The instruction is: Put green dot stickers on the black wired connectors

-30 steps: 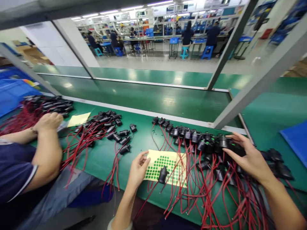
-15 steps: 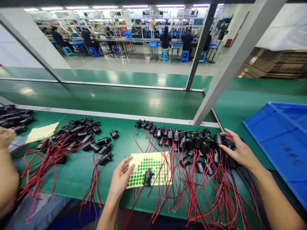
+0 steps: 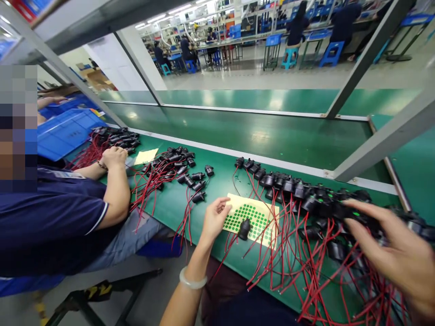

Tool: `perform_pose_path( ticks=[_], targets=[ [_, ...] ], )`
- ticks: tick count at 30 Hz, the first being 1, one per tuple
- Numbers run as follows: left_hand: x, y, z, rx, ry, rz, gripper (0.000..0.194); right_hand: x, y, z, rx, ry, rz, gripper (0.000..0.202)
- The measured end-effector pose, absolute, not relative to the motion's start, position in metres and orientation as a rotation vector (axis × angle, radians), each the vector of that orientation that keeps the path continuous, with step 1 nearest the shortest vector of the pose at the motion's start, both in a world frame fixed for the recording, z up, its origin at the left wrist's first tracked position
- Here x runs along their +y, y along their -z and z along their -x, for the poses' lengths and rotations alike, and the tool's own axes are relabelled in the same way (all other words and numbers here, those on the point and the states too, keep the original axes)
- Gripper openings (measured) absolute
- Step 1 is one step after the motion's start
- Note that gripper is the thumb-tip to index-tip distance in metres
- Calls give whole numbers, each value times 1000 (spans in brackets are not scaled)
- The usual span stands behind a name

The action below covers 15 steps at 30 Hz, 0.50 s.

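My left hand point(image 3: 215, 218) is at the upper left edge of a yellow sheet point(image 3: 234, 200) with rows of green dots, its thumb and fingers apart. On the sheet lies a black part point(image 3: 244, 229) with red wires. Over the right end of a long row of black parts point(image 3: 288, 184), several with green dots on them, is my right hand point(image 3: 390, 244), blurred. Its thumb and fingers are spread around the black parts there; whether it grips one is unclear. Red wires point(image 3: 316, 276) hang from the row toward the table's front edge.
A co-worker's hands point(image 3: 115, 156) are at the left, near a second yellow sheet point(image 3: 147, 156) and a pile of black parts point(image 3: 170, 165). A blue bin point(image 3: 68, 133) stands beyond. A grey metal frame post point(image 3: 384, 140) rises at the right.
The view has swung left, bringing the co-worker's arm and blue bin into sight. My right hand appears nearer and blurred; my left hand stays by the sheet.
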State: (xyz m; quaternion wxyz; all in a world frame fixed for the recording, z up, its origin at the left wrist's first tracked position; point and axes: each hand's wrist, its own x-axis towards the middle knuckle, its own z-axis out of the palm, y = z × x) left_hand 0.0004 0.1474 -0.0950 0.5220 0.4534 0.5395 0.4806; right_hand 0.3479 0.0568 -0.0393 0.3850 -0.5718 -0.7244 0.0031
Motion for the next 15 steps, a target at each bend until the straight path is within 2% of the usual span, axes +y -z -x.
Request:
perform_pose_path(
  ticks=[3, 5, 9, 15],
  targets=[
    [146, 97, 1, 1278, -1152, -1093, 31, 85, 40, -277, -2041, -121, 1229, 27],
    [146, 99, 2, 1274, -1149, -1090, 32, 108, 52, -241, -2145, -203, 1144, 22],
    [145, 102, 5, 1267, -1141, -1066, 32, 144, 82, -203, -2284, -314, 1096, 22],
    [145, 108, 5, 1271, -1131, -984, 29, 159, 109, -196, -2390, -396, 1170, 25]
  ],
)
